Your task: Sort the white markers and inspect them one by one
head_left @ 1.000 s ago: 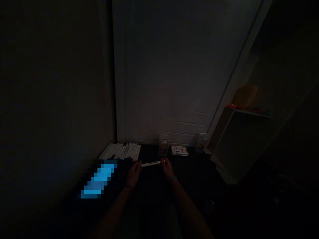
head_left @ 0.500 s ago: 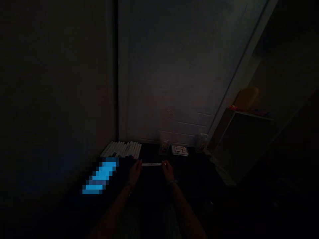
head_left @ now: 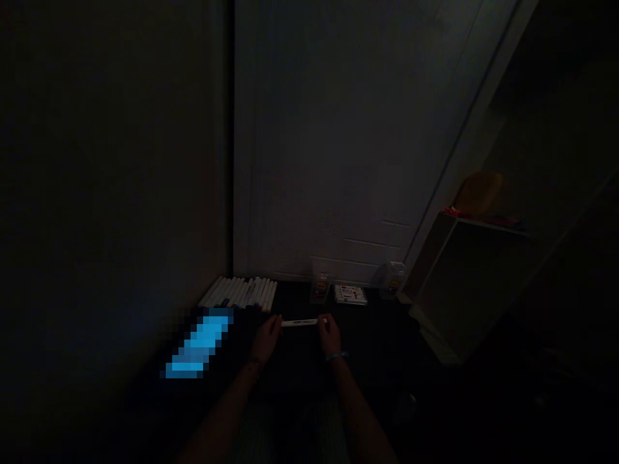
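The scene is very dark. Both hands hold one white marker pen (head_left: 300, 322) level above a dark surface. My left hand (head_left: 265, 340) pinches its left end and my right hand (head_left: 329, 335) pinches its right end, fingers closed on it. A row of several white markers (head_left: 240, 293) lies side by side just beyond my left hand, against the wall.
A glowing blue blurred patch (head_left: 199, 343) lies left of my left hand. Two small clear containers (head_left: 320, 286) (head_left: 393, 278) and a flat printed pack (head_left: 350, 294) stand by the white door (head_left: 338, 161). A low shelf unit (head_left: 464, 283) is at the right.
The view has drifted slightly, so everything sits a little to the right and lower. Both hands keep hold of the marker, which has tipped from slightly slanted to about level.
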{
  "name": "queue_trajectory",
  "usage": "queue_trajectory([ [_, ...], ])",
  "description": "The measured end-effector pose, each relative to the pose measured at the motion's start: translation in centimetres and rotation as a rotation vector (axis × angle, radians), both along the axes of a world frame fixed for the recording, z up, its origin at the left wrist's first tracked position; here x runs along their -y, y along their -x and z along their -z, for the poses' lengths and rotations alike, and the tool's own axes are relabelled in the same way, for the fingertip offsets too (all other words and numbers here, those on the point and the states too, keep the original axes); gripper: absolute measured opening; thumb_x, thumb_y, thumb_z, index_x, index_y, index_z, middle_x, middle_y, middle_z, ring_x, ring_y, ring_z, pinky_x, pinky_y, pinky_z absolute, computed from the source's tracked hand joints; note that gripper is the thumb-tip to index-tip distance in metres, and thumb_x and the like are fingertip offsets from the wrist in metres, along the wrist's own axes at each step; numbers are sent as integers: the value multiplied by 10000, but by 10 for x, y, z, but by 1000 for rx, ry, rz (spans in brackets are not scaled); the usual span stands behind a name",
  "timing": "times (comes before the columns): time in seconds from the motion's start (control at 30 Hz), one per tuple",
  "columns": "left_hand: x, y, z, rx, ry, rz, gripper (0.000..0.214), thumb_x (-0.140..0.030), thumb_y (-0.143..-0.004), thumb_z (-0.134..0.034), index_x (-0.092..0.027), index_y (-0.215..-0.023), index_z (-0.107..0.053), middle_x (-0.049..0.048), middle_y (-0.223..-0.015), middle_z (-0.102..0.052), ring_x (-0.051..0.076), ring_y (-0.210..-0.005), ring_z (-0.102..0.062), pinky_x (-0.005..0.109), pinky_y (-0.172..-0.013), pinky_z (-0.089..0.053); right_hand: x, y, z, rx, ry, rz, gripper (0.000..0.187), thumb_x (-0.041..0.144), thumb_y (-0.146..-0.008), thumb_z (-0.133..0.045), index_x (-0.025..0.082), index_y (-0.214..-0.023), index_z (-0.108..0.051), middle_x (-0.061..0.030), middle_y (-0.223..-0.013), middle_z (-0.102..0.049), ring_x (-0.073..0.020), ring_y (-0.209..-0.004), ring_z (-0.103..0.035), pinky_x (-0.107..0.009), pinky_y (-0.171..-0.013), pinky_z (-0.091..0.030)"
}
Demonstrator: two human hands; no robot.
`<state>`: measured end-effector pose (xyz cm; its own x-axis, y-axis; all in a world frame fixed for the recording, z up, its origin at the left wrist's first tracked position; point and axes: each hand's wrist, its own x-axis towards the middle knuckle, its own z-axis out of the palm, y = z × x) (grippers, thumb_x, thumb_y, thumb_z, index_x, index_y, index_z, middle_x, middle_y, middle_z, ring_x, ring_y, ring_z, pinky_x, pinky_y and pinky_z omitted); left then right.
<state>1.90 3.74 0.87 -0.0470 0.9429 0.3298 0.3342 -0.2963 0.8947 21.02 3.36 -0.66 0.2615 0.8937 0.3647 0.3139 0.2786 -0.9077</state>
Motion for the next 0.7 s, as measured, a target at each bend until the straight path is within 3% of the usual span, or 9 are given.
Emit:
queue_trajectory([
  [0.17,4,-1,-6,45,34,21,418,-575,-732,-380,-197,-594,-496,-30,-529,-502,127,-534,-469,228,-552,-356,-3,-4,0,-121,29,-47,311,457,-764,-428,183,-828,-562,28,-626,-488,-105,-562,-440,-197,-529,-356],
  [0.37,-4,0,3,42,30,15,410,-563,-734,-392,-189,-616,-512,-30,-534,-493,120,-530,-456,221,-527,-343,-2,-3,0,-197,40,-85,319,456,-755,-449,186,-893,-548,36,-595,-467,-97,-520,-418,-189,-478,-334],
  [0.53,-8,1,9,73,22,32,416,-562,-734,-402,-176,-641,-527,-34,-543,-487,106,-522,-446,210,-513,-335,-3,-2,2,-214,34,-71,294,445,-739,-475,176,-828,-549,42,-573,-452,-92,-512,-409,-191,-481,-334],
  [0.7,-4,0,4,118,45,-4,475,-605,-706,-405,-158,-696,-565,-32,-545,-491,109,-524,-442,211,-504,-337,0,-1,-3,-227,67,-69,296,463,-741,-467,183,-795,-544,45,-551,-447,-93,-494,-405,-193,-468,-329],
])
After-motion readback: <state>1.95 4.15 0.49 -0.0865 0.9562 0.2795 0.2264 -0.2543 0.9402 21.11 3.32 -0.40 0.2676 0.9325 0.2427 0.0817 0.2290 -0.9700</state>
